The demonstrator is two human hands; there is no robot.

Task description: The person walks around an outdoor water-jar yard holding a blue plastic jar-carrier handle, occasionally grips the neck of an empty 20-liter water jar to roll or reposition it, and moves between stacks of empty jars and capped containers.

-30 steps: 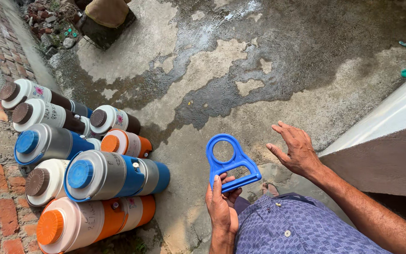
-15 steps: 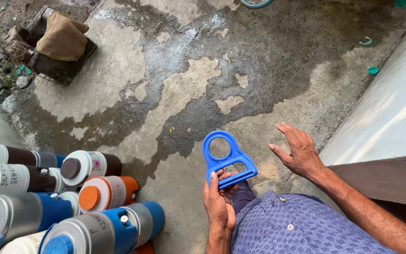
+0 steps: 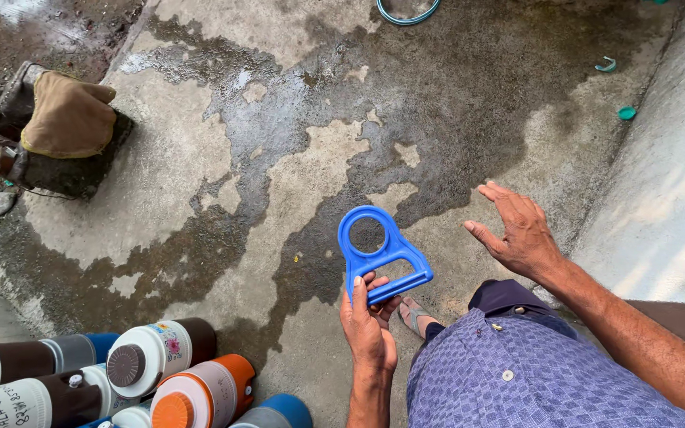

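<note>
My left hand (image 3: 368, 326) grips the bar end of a blue plastic carrying handle (image 3: 380, 251) with a round ring at its far end, held up over the wet concrete ground. To the right of the handle my right hand (image 3: 518, 230) hovers empty, palm down, fingers spread. Below my arms I see my blue patterned shirt (image 3: 517, 372) and a sandalled foot (image 3: 415, 314).
Several flasks with brown, orange and blue ends lie stacked at the bottom left (image 3: 160, 361). A tan cloth (image 3: 69, 119) covers a block at the upper left. A pale wall (image 3: 667, 198) runs along the right. Small green caps (image 3: 626, 112) lie near it.
The view has swung up and right, so the flasks have slid to the bottom left. My left hand has lifted the blue handle slightly; my right hand stays open beside it.
</note>
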